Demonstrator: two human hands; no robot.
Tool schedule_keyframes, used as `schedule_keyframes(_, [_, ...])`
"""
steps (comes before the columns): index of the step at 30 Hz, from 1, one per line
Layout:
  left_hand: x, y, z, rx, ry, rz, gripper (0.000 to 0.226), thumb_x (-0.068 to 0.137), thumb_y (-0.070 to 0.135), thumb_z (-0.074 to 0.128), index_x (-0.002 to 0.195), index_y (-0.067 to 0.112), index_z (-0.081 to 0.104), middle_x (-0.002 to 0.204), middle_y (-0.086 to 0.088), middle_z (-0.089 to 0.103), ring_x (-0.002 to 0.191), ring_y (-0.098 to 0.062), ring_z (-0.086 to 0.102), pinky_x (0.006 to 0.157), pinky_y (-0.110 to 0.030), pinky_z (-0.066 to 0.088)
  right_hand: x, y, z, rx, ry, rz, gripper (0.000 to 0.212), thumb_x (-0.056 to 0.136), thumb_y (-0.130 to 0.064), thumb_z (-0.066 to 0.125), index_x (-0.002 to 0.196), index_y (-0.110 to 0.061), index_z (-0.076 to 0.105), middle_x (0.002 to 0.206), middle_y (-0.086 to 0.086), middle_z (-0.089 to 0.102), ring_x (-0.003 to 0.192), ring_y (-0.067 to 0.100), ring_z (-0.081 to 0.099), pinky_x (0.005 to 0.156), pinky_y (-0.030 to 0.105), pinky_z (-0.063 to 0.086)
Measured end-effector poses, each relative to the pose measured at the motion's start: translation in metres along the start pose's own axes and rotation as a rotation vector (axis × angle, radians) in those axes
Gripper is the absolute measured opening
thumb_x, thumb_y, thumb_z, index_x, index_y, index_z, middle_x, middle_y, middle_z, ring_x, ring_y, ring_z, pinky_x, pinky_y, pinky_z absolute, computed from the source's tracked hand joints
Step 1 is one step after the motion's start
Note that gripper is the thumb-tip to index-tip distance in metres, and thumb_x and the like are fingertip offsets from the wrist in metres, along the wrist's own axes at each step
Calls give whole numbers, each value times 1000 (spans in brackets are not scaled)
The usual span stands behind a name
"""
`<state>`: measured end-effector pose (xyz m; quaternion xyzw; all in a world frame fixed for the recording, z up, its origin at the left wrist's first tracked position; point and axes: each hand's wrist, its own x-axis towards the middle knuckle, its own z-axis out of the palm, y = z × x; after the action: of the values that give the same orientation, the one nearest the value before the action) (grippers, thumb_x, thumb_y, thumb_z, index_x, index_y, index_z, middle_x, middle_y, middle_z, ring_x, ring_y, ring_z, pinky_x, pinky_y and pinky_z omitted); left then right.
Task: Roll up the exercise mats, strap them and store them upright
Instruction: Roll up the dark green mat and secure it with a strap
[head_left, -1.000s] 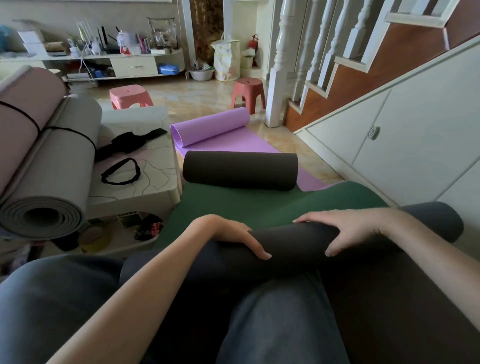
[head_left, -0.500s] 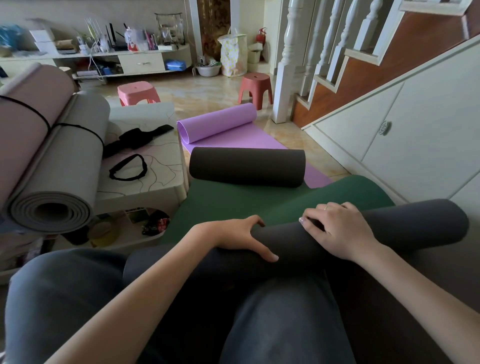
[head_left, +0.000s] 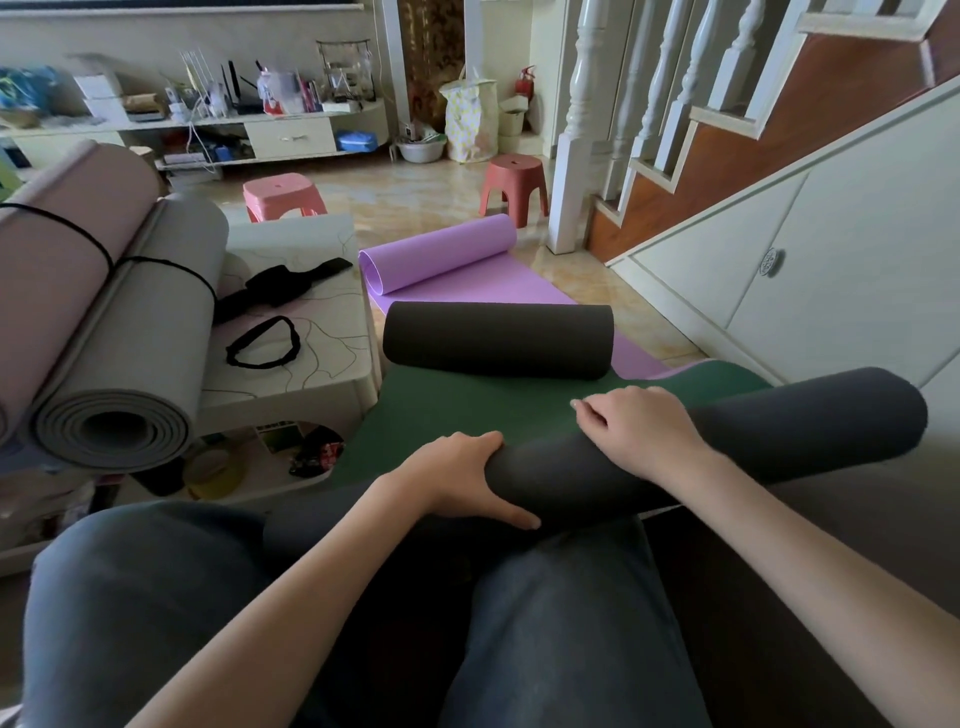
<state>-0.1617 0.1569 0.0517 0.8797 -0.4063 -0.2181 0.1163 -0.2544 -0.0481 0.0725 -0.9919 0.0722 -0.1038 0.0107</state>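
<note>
Both hands are on the dark grey mat roll, which lies across the person's lap and runs out to the right over the green mat. The left hand wraps the roll from the near-left side, thumb laid along its front and fingers curled over the top, so it is grasping the roll. The right hand sits on top of the roll further right, fingers bent over the far edge and gripping it too. Just beyond the hands, a black rolled mat rests on the green mat's far end, and past that a purple mat lies half rolled on the floor. Off to the left of the left hand, a low white worktop carries a black strap loop and a second black strap lying further back. Leaning over that worktop's left side are two finished rolls side by side, a grey rolled mat and a pink rolled mat, each with a thin black band round it. Well beyond the hands stand a pink stool and a red stool.
</note>
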Motion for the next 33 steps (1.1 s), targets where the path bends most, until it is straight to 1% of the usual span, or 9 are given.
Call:
schedule_keyframes(3, [11,-6,-2,-123,-69,-14,68,52,76,74,97,29,51,90,13,57,87,-14,56,73,-31,45,-27,-7,20,-116,332,-99,42,94,-37,37,74,-12,65,66,3,63,64,27,62,66,36,47])
schedule_keyframes(7, [18,-14,0,-199,-131,-7,67,55,71,76,103,31,53,98,13,59,91,-10,57,78,-30,45,-42,-9,34,-207,277,-51,56,91,-53,35,102,-10,70,98,7,71,95,27,65,90,45,45])
schedule_keyframes(14, [11,-17,0,-79,-8,-34,87,53,76,73,124,35,43,124,10,53,111,-15,49,97,-37,41,-8,-15,20,-249,155,7,59,86,-61,25,78,-16,63,74,2,63,75,26,61,76,40,40])
schedule_keyframes(21, [5,-8,14,408,249,27,128,53,74,73,152,31,4,145,-2,36,139,-29,27,114,-61,4,41,3,11,-67,-179,49,66,94,-64,23,67,-19,63,65,-3,58,69,20,59,70,34,41])
schedule_keyframes(24, [14,-13,9,274,227,-8,116,56,72,74,148,29,18,133,-2,50,124,-28,48,112,-53,26,59,2,13,-75,-331,79,68,94,-64,23,74,-17,67,71,-1,61,72,20,60,66,32,42])
schedule_keyframes(26, [18,-18,5,238,228,0,108,56,73,73,142,28,26,122,-3,56,111,-28,56,95,-42,45,69,-2,12,-99,-381,95,63,95,-62,24,76,-17,65,74,-1,59,77,22,60,67,32,42])
schedule_keyframes(28, [22,-22,1,222,197,6,105,56,73,74,139,26,29,116,-3,59,104,-27,59,86,-39,50,71,-6,11,-67,-318,86,56,97,-54,28,73,-16,61,70,0,57,73,23,59,63,31,40])
schedule_keyframes(31, [29,-26,-6,185,151,19,103,54,72,76,135,27,34,113,-3,62,102,-27,60,86,-39,50,54,-10,18,48,54,-70,45,98,-41,30,72,-14,55,63,0,55,64,26,59,56,30,34])
schedule_keyframes(33, [34,-26,-10,160,128,28,101,55,70,78,135,26,35,113,-3,63,103,-26,60,86,-36,49,37,-11,23,-12,111,-167,53,95,-46,20,92,-15,63,80,3,66,77,25,65,69,34,43])
